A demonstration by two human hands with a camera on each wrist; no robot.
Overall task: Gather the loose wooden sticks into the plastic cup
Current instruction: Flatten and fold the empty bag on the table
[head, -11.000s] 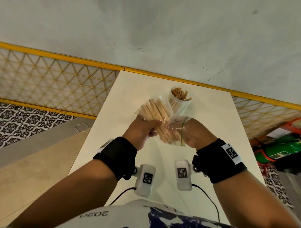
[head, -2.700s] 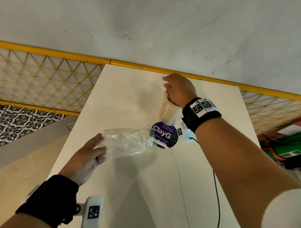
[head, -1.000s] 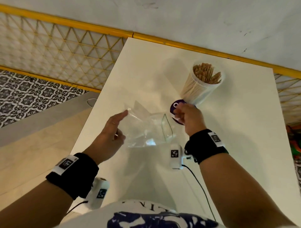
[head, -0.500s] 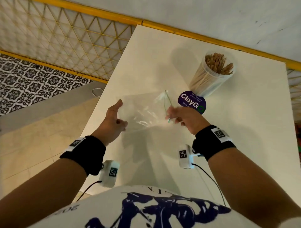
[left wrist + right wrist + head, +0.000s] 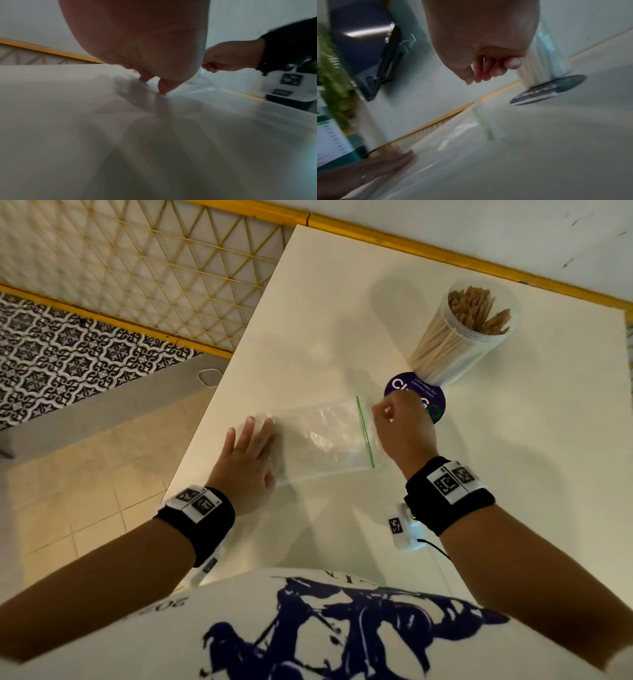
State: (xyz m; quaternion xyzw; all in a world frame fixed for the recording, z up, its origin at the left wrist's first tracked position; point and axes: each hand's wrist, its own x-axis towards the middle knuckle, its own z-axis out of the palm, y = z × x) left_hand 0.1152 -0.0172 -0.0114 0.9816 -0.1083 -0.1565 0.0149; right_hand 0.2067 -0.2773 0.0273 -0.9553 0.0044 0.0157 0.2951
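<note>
A clear plastic cup (image 5: pixel 459 344) packed with wooden sticks (image 5: pixel 474 308) stands upright at the far right of the white table (image 5: pixel 513 474). No loose sticks show on the table. An empty clear zip bag (image 5: pixel 322 440) with a green seal line lies in front of me. My left hand (image 5: pixel 250 453) presses flat on the bag's left end with straight fingers (image 5: pixel 163 86). My right hand (image 5: pixel 400 426) has its fingers curled (image 5: pixel 484 67) and pinches the far corner of the zip end. That end looks slightly lifted in the left wrist view.
A round purple label (image 5: pixel 416 397) lies flat between my right hand and the cup. The table's left edge (image 5: pixel 205 422) drops to a tiled floor. A yellow-framed lattice panel (image 5: pixel 154 268) and a grey wall stand behind.
The bag came down from the air and now lies spread on the table. My left hand went from holding its end to pressing flat on it. The right hand stays at the zip end.
</note>
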